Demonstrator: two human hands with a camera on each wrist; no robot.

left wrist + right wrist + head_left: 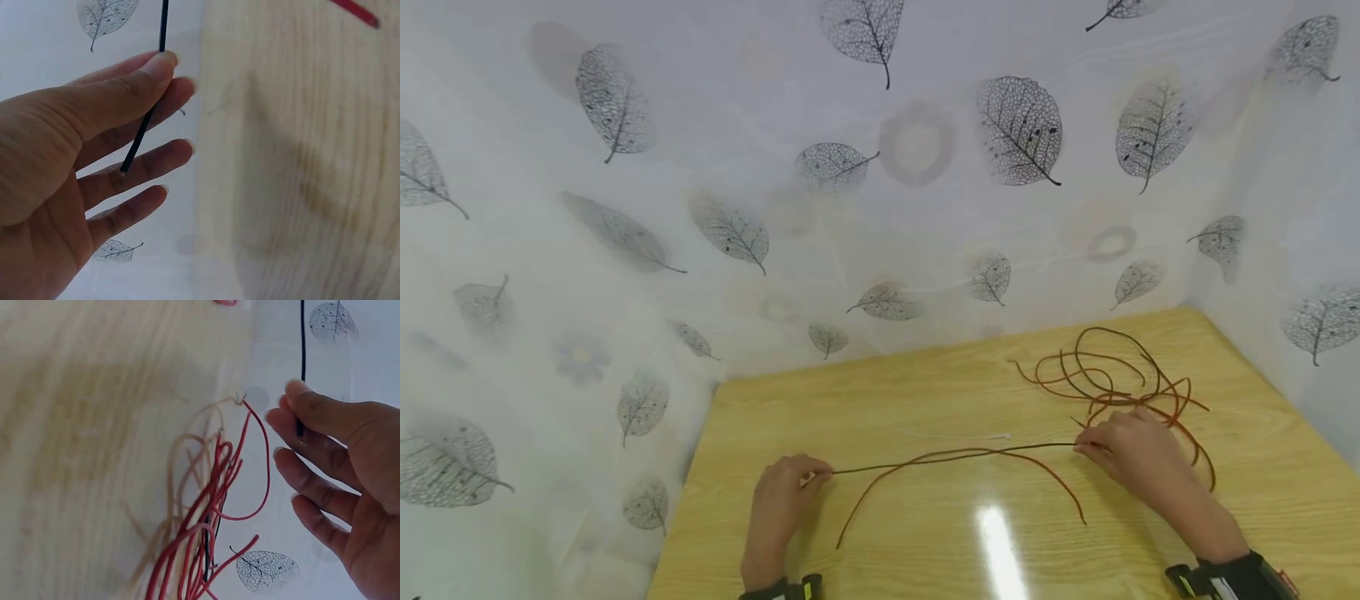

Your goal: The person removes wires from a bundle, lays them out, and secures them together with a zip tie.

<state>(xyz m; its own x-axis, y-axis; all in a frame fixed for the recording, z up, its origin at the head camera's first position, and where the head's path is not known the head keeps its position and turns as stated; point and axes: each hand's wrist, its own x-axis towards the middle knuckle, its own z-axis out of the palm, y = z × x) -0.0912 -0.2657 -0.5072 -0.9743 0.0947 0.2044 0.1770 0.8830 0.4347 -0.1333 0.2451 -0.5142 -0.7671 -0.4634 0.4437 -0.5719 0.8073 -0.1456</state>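
Observation:
A thin black wire point(872, 469) stretches nearly straight between the two hands. My left hand point(780, 504) pinches it close to its left end; in the left wrist view the wire's tip point(124, 169) pokes out past the thumb, over the spread fingers. At the other end, my right hand point(1138, 454) pinches the wire between thumb and fingers, with the cut end point(300, 434) showing below the thumb. A single red wire point(1052, 472) lies bowed on the table, crossed by the black one in the head view.
Beside and behind the right hand lies a loose tangle of red and black wires point(1176, 408). A slim white strip point(962, 436) lies behind the black wire. The wooden table point(880, 400) meets leaf-patterned walls point(925, 225) at the back and sides.

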